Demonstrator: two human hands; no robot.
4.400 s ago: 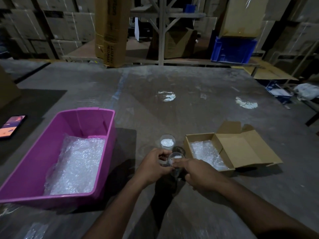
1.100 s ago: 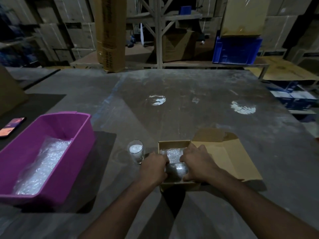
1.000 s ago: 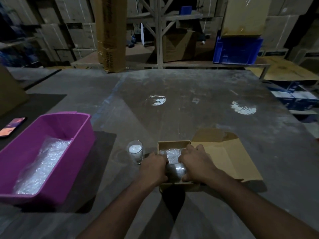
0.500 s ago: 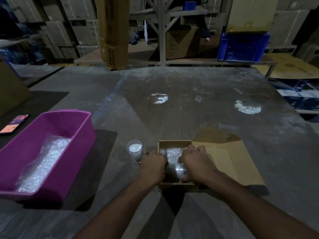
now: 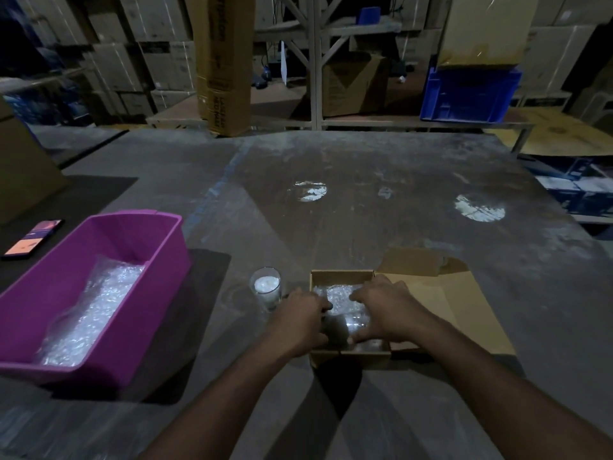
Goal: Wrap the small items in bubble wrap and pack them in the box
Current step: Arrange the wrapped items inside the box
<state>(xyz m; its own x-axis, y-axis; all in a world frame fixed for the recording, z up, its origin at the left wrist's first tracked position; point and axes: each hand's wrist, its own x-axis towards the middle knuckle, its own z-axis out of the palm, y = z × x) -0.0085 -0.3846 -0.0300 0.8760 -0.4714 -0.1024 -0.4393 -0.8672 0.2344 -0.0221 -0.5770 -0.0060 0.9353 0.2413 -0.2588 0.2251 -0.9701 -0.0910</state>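
A small open cardboard box sits near the table's front, its lid flap lying flat to the right. Bubble wrap lines its far half. A glass item lies on its side inside the box. My left hand holds its left end and my right hand holds its right end, both with fingers curled round it. A second glass candle stands upright on the table just left of the box.
A purple plastic bin holding bubble wrap sheets stands at the left. A phone lies on a dark mat beyond it. Cardboard cartons, a blue crate and shelving stand behind the table's far edge.
Earlier both hands held the glass on the table beside the box. Since then it went into the box. Over the last second my hands have stayed on it.
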